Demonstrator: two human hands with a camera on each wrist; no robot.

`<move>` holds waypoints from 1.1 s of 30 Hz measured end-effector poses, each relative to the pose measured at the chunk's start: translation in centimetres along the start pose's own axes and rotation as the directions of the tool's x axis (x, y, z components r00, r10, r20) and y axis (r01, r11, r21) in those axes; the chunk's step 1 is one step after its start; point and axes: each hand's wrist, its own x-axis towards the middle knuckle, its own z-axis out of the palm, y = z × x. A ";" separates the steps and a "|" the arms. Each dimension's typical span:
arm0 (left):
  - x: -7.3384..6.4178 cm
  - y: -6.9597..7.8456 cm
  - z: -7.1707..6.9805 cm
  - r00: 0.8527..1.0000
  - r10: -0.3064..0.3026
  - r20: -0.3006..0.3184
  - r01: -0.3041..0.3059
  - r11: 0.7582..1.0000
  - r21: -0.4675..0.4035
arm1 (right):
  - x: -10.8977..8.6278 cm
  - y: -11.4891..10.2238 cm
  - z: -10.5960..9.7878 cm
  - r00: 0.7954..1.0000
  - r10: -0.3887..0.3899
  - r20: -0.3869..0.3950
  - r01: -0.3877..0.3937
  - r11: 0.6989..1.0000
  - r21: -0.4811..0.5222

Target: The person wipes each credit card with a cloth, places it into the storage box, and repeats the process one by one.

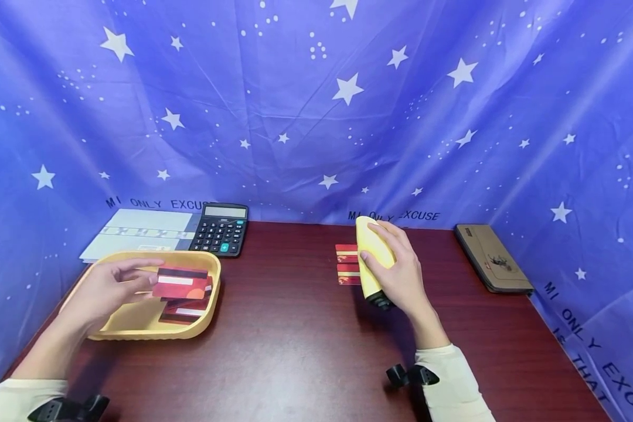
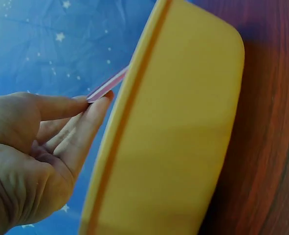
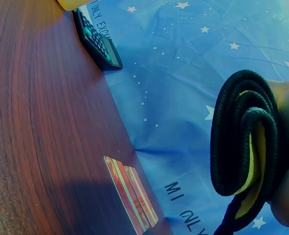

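Observation:
My left hand point(image 1: 105, 290) pinches a red card point(image 1: 180, 284) with a dark stripe and a white strip, held over a yellow plastic tray point(image 1: 216, 275). Beneath it, further red cards point(image 1: 184, 312) lie in the tray. In the left wrist view the card point(image 2: 107, 85) shows edge-on between thumb and fingers, partly behind the tray wall point(image 2: 168, 122). My right hand point(image 1: 398, 272) grips a rolled yellow cloth point(image 1: 371, 264), raised above the table. Its thick black edging point(image 3: 242, 132) shows folded in layers in the right wrist view. Two red-and-gold cards point(image 1: 348, 274) lie beside it, partly hidden by the roll.
Behind the tray lie a black calculator point(image 1: 220, 230) and a pale blue-and-white folder point(image 1: 142, 228). A brown zipped case point(image 1: 493, 258) rests at the table's right edge. Blue star-printed cloth point(image 1: 306, 117) hangs behind and along both sides of the dark red wooden table point(image 1: 290, 340).

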 end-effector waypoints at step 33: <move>0.5 0.1 0.4 0.998 -0.068 -0.003 0.062 0.888 0.455 | 0.1 0.5 -0.2 1.000 0.016 0.002 -0.016 1.000 0.000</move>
